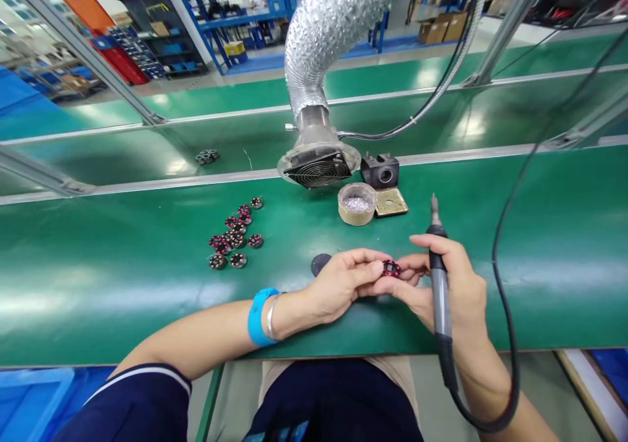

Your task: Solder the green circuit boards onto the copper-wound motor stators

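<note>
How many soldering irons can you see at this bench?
1: the soldering iron in the right hand, tip pointing away from the person. The left hand grips a small round part. No second iron shows.

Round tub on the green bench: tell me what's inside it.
The round tub holds shiny, silvery bits, too small to identify. Its bottom is covered by them, so anything lying underneath cannot be seen.

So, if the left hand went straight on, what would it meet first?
The small stator-like part, which the left hand is touching. Beyond that, probably the right hand, though depth is unclear.
</note>
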The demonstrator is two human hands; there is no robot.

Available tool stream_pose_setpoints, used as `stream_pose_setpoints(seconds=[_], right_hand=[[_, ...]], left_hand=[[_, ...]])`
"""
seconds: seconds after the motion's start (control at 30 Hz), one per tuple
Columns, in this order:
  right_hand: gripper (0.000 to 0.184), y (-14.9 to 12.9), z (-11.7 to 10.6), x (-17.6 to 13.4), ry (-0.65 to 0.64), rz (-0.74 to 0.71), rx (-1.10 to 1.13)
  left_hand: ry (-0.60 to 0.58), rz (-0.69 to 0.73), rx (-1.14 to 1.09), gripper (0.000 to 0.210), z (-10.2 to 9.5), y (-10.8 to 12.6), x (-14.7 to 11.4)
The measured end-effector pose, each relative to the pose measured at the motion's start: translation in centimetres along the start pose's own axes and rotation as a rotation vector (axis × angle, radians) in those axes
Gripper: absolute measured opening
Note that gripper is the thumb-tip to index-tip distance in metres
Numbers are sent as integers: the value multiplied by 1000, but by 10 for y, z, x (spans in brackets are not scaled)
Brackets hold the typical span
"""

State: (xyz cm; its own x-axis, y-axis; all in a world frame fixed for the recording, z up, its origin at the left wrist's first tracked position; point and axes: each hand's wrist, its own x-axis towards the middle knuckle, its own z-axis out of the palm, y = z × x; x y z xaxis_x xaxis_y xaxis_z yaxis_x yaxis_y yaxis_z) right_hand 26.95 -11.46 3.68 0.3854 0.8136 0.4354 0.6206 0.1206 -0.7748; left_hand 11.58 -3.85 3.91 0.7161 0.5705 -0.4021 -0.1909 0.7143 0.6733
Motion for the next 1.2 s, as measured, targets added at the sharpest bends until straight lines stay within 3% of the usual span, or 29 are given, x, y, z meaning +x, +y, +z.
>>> stream_pose_setpoints(seconds=[0.4, 0.57, 0.63, 0.73, 0.93, 1.03, 1.2], right_hand=[[68, 0, 8, -3, 60, -10, -71], [70, 12, 5, -9, -80, 55, 57], [62, 18, 3, -11, -118, 121, 154], [42, 25, 5, -17, -107, 235, 232], [42, 26, 10, -29, -44, 420, 282], [43, 26, 8, -34, -37, 441, 231], [35, 29, 2, -36, -44, 317, 43]], left_hand=[[-39, -38, 91, 52, -8, 5, 4], [-90, -5, 382, 51, -12, 7, 7], [-107, 22, 527, 43, -14, 6, 8], [-137, 98, 731, 30, -16, 3, 9], [-155, 467, 1417, 18, -20, -1, 8], [-165, 537, 1502, 18, -22, -2, 6], [-166, 560, 1524, 20, -23, -3, 5]])
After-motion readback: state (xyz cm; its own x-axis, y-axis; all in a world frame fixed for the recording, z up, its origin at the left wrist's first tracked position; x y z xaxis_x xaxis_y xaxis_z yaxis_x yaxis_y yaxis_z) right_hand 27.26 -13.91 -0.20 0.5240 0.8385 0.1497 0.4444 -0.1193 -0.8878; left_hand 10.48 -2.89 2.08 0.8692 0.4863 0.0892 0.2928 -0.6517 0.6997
